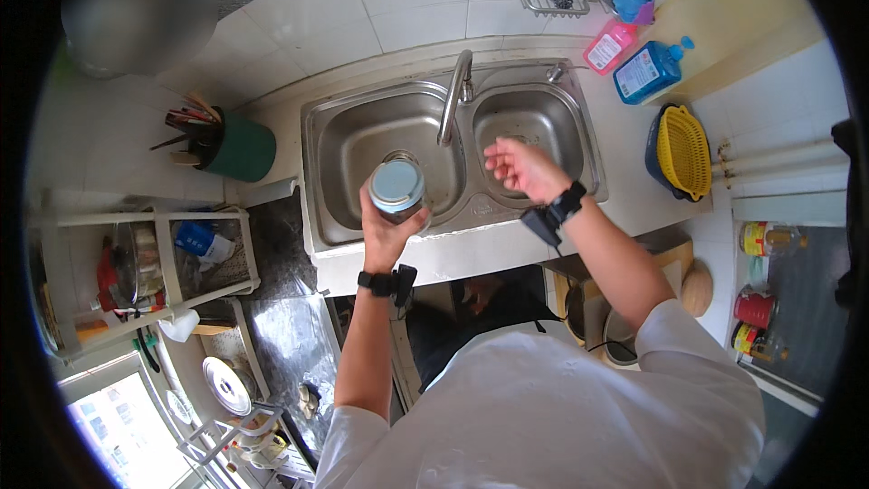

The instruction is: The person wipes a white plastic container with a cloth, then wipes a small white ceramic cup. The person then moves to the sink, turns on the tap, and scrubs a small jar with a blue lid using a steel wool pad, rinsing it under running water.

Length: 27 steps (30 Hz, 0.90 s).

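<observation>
In my left hand (388, 234) is a jar (398, 185) with a pale blue lid, its fingers wrapped round the side. The lid is on and faces up towards me. The jar is above the front of the left basin (360, 142) of a double stainless steel sink; its contents are mostly hidden. My right hand (526, 168) hovers over the right basin (536, 119) with nothing in it, fingers loosely curled and apart. Between the basins, the curved faucet (456, 95) points its spout forward. Both wrists wear black straps.
Pink (609, 46) and blue (647, 73) soap bottles stand at the back right corner. Right of the sink is a yellow strainer basket (683, 151). A green utensil holder (241, 147) lies left of the sink, above a white rack (163, 251). The counter's front edge (468, 257) is before my body.
</observation>
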Each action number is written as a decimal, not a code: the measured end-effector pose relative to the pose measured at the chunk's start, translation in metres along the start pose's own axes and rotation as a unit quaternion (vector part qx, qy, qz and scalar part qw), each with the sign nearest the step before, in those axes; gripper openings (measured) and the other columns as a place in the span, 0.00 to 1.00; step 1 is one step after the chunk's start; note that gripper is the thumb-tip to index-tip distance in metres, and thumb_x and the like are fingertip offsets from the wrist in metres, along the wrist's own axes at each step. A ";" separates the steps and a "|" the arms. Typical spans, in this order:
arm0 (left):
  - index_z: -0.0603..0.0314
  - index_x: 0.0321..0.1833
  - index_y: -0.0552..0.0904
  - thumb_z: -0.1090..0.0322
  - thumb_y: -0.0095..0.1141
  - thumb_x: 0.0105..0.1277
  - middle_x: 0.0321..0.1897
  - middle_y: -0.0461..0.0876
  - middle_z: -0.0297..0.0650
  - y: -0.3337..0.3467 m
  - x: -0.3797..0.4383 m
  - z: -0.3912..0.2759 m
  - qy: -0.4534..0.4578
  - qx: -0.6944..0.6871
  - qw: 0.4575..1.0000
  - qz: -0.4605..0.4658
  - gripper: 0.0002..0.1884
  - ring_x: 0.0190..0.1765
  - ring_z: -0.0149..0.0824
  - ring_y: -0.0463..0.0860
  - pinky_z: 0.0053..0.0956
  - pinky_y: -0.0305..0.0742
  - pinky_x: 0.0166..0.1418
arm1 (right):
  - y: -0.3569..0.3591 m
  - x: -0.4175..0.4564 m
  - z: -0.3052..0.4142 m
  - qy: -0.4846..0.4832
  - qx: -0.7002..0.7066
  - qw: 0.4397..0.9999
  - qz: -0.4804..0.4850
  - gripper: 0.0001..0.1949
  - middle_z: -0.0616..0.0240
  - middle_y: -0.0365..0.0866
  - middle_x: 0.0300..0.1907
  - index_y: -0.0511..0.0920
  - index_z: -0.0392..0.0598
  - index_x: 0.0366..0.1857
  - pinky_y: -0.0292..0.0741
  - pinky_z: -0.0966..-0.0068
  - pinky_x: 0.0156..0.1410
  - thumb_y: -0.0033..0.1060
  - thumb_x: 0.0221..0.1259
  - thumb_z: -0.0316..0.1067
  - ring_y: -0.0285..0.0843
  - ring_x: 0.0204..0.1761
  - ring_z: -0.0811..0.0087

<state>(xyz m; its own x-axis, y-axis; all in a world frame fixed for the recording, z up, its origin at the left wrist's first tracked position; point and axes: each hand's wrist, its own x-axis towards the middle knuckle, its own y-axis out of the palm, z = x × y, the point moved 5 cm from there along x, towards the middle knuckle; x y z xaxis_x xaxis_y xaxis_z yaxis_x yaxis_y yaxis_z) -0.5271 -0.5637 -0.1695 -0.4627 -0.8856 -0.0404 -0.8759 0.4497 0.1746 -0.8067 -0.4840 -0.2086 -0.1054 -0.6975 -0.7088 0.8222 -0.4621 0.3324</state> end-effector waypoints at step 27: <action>0.62 0.76 0.67 0.70 0.84 0.47 0.64 0.80 0.46 0.040 0.084 0.071 0.016 0.168 0.981 0.096 0.51 0.67 0.41 0.80 0.36 0.75 0.73 | 0.004 0.180 0.031 -0.011 0.112 0.991 0.076 0.16 0.75 0.75 0.31 0.77 0.50 0.40 0.68 0.83 0.30 0.65 0.78 0.52 0.66 0.25 0.84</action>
<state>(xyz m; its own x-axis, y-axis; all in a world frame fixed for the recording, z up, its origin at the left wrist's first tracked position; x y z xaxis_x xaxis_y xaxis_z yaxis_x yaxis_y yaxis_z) -0.6111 -0.6114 -0.2361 -0.6231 -0.7821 -0.0074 -0.7716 0.6162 -0.1577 -0.8397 -0.6284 -0.3155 -0.0046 -0.7788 -0.6273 0.6852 -0.4594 0.5653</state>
